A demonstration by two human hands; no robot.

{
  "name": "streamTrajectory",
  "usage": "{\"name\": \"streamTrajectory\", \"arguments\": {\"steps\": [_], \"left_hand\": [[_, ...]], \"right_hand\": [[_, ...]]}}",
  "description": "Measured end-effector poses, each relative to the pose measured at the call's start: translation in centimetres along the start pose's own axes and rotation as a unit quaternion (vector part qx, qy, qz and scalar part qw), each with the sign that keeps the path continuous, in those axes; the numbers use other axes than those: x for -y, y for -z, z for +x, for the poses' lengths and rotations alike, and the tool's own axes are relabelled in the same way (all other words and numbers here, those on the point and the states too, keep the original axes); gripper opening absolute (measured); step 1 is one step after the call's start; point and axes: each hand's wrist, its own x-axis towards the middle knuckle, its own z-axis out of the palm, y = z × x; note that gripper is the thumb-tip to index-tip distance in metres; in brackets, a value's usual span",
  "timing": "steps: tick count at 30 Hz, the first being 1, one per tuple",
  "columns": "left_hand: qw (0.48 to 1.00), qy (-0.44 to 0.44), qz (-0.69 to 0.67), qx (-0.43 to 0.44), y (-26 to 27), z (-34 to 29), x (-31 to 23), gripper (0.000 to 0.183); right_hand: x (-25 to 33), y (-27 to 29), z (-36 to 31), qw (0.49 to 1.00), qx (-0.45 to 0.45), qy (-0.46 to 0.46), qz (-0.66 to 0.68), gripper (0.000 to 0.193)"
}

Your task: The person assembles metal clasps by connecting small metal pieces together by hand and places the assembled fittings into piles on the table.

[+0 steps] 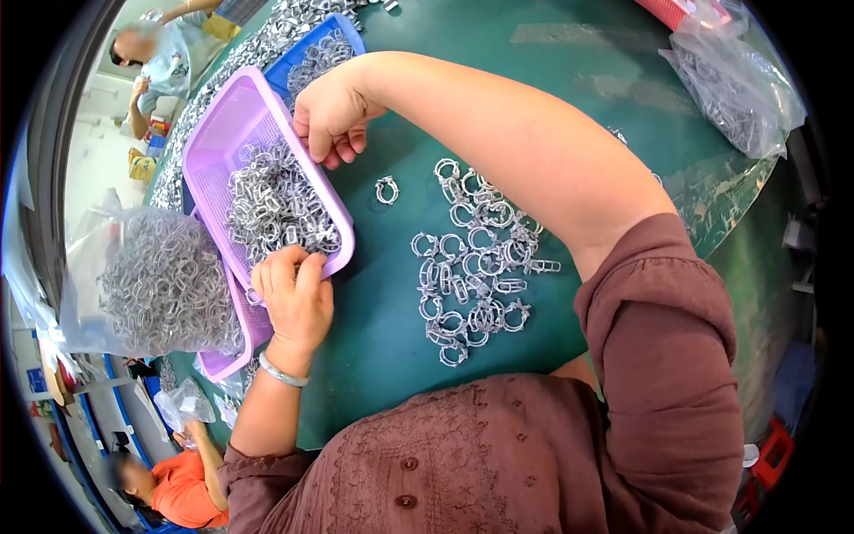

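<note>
A purple plastic basket (pixel 210 169) with mesh walls sits tilted toward me, part full of small grey ring-shaped clips (pixel 277 203). My left hand (pixel 294 298) is closed over its near rim, fingertips beside the clips; a ring-like edge shows by the fingers. At the basket's right rim, farther up, my right hand (pixel 336 116) grips the edge with curled fingers, its thumb partly hidden. On the green table (pixel 374 294), right of the basket, a loose heap of the same clips (pixel 480 254) is spread out. One single clip (pixel 387 190) lies apart from them.
Under the basket is another purple basket (pixel 222 363). Left stands a clear bag of grey parts (pixel 165 276). Beyond lie a blue tray (pixel 351 31) and scattered metal-looking pieces (pixel 298 13). Another filled bag (pixel 734 80) is far right. Two people are at the left.
</note>
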Motion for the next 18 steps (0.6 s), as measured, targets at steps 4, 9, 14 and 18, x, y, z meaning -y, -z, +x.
{"name": "streamTrajectory", "arguments": {"steps": [4, 9, 14, 18], "left_hand": [[0.998, -0.005, -0.026, -0.052, -0.2, -0.7, 1.2, 0.028], [0.994, 0.045, -0.052, -0.090, 0.9, 0.3, 1.8, 0.023], [0.990, 0.033, -0.082, -0.107, 3.0, 1.6, 3.6, 0.018], [0.992, 0.037, -0.102, -0.065, 3.7, 2.0, 3.7, 0.015]], "right_hand": [[-0.1, -1.2, -1.1, 0.976, -0.024, -0.037, -0.215, 0.022], [-0.9, -4.9, -2.4, 0.879, 0.022, -0.061, -0.473, 0.034], [-0.5, -5.8, -3.1, 0.832, 0.006, -0.062, -0.551, 0.029], [-1.1, -4.4, -3.7, 0.853, -0.027, -0.027, -0.520, 0.032]]}}
